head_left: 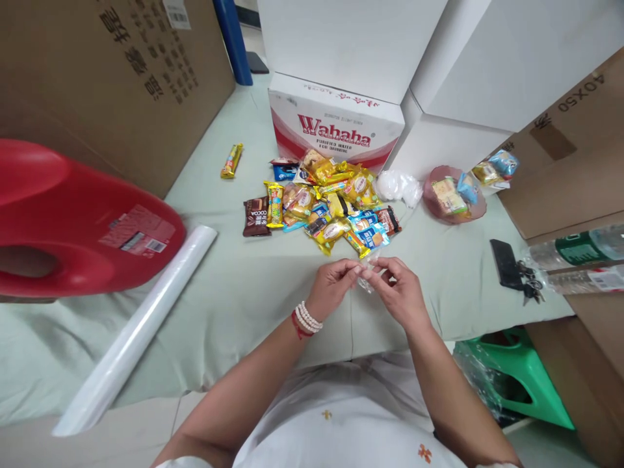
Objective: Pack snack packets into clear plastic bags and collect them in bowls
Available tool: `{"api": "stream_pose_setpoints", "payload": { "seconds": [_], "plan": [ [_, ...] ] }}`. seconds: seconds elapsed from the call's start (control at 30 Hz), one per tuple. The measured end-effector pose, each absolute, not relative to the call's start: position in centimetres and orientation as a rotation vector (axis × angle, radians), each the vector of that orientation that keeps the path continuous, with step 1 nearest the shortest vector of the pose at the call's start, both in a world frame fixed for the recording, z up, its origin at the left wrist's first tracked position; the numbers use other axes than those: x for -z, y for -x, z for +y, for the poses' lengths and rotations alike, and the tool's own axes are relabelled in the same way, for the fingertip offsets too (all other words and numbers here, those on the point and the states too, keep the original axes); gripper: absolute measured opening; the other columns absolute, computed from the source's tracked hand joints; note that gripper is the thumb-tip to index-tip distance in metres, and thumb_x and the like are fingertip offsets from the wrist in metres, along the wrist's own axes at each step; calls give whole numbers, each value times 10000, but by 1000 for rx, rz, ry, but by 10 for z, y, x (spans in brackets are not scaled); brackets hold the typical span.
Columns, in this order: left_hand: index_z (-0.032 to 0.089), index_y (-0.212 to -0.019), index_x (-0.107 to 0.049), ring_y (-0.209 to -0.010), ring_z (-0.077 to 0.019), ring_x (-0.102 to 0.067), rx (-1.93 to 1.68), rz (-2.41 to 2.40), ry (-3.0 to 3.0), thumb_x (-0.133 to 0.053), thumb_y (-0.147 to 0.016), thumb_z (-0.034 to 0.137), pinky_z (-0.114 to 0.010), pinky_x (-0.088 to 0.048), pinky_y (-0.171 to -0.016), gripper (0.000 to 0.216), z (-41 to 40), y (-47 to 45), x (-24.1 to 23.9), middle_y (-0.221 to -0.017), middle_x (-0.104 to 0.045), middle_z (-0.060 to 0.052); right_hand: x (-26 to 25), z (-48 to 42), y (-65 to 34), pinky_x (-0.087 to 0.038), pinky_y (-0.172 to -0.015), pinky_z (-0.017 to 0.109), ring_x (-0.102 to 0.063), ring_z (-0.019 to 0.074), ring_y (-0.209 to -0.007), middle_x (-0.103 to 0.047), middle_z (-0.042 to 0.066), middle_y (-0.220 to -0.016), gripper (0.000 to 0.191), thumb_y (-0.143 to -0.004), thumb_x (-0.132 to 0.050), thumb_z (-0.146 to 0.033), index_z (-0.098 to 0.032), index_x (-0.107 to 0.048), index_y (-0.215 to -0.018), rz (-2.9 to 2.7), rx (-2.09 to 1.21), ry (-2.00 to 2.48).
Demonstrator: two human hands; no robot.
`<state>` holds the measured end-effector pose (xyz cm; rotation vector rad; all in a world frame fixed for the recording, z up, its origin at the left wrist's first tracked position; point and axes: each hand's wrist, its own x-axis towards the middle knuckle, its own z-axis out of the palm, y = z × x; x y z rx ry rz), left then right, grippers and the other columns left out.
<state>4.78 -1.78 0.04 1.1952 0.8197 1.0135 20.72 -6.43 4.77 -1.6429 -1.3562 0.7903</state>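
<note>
My left hand and my right hand meet fingertip to fingertip at the front of the table. Pinched between them is a small clear plastic bag, crumpled and mostly hidden by my fingers. Just beyond lies a heap of wrapped snacks: round yellow-wrapped cakes, a brown cocoa packet, a thin yellow snack bar and blue packets. A bunched clump of white plastic touches the heap's right side. Farther right, a pinkish clear bowl holds a few wrapped snacks.
A Wahaba-style red-and-white water carton stands behind the heap under white boxes. At left are a red jug and a plastic film roll. A lone yellow bar lies apart. Keys, bottles and a green stool are right.
</note>
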Motion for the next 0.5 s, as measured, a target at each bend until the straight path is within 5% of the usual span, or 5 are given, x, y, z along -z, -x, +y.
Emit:
{"api": "stream_pose_setpoints", "payload": {
  "seconds": [0.2,0.33,0.5],
  "plan": [
    [182,-831,-715,-719,-138,-569,-1154,921,-1066,-674,-891,458,-270,-458,-713,285,-13,-49,3,-773,-687,-18,-39,-62,-215,-353,-571,260,-437,121,-601,-589,-15,-690,293,-848,-764,-495,-209,-706,-820,-1055,-927,1549],
    [190,-834,-647,-797,-130,-591,-1136,847,-729,-737,-758,319,-261,-480,-745,174,-7,-49,5,-905,-688,-22,-38,-74,-222,-323,-551,248,-407,106,-585,-522,-35,-679,249,-888,-743,-459,-216,-698,-864,-988,-914,1503],
    [219,-1012,-622,-1018,-201,-635,-1005,684,-708,-752,-646,219,-326,-527,-830,388,-11,-47,4,-1186,-668,-56,-36,-79,-223,-419,-627,263,-535,130,-700,-623,13,-858,171,-945,-689,-377,-221,-702,-876,-1272,-783,1488]
  ]
}}
